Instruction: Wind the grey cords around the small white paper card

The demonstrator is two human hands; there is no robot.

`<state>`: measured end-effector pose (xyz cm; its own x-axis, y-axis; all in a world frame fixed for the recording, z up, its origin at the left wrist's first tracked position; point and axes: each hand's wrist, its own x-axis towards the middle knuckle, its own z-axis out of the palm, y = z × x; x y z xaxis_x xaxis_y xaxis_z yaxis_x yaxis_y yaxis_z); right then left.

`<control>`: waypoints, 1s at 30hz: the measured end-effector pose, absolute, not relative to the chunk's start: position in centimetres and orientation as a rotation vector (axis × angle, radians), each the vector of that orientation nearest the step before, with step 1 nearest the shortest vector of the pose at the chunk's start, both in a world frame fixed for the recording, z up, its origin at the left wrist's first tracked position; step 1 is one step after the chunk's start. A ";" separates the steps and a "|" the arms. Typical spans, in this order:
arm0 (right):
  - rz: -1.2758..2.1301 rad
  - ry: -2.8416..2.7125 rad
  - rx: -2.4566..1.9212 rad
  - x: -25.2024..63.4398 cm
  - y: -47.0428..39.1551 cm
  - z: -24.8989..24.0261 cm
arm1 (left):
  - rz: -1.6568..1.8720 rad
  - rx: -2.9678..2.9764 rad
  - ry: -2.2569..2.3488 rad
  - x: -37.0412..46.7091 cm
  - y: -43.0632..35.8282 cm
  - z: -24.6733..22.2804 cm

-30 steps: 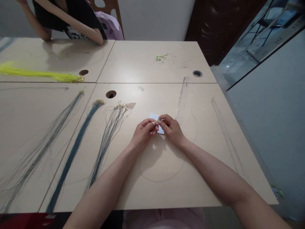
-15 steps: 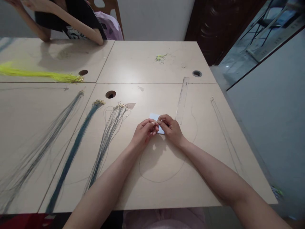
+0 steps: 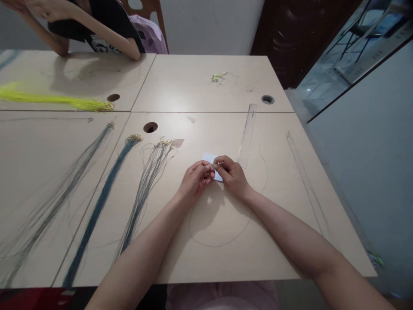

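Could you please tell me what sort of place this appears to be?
Probably a small handcraft workroom, judging by the long teal strand bundle with gold-coloured ends, the bright yellow strand bundle and the flat transparent ruler, all lying on pale wood-look tables.

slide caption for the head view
Left hand and right hand pinched together over a pale card, thin cord curving nearby

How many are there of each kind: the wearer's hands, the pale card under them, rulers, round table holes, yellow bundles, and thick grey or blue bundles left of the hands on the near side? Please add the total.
Left hand and right hand: 2
Pale card: 1
Ruler: 1
Round holes: 3
Yellow bundle: 1
Blue bundle: 1
Grey bundles: 2
Total: 11
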<state>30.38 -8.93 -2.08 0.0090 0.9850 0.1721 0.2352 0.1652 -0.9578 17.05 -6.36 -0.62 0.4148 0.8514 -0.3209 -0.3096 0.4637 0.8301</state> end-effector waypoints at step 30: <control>0.922 -1.425 -1.269 30.4 -8.9 -2.3 | 0.809 0.813 0.865 16.9 -6.3 -0.5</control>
<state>30.35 -8.93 -2.27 0.0241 0.9838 0.1778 0.2413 0.1668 -0.9560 16.87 -6.26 -0.54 0.4117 0.8530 -0.3208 -0.2629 0.4482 0.8544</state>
